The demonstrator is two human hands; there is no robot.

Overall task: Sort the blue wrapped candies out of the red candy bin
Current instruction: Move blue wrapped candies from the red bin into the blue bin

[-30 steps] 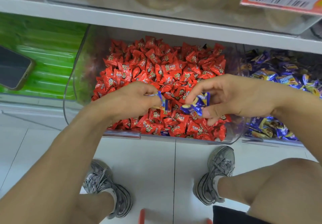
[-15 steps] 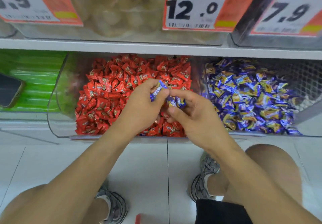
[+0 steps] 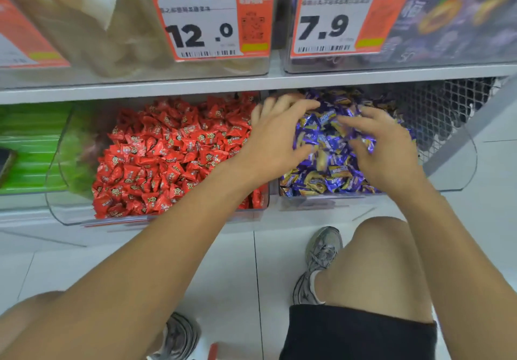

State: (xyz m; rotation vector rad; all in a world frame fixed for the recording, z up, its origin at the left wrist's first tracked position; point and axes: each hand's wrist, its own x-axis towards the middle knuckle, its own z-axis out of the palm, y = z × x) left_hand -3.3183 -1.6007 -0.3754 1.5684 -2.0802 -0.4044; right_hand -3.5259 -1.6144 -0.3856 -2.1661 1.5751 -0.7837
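Head view: left hand (image 3: 275, 138) and right hand (image 3: 383, 149) are both hovering over the blue candy bin (image 3: 447, 163), fingers spread and holding nothing I can make out; blue candies (image 3: 330, 161) are lying in that pile, the red candy bin (image 3: 70, 169) sitting just to the left. Risk: spread fingers are sweeping loose wrappers, likely flicking one over the low front lip onto the floor (image 3: 223, 261) or back among the red candies (image 3: 167, 158). The shelf (image 3: 167, 86) with price tags (image 3: 211, 23) is overhanging both bins, crowding reach at the back.

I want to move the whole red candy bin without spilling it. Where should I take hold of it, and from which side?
Grip the red candy bin by its two clear side walls, coming from the front with both hands. Its scooped front is low and open and the red candies are heaped to it, so keep it tilted back.
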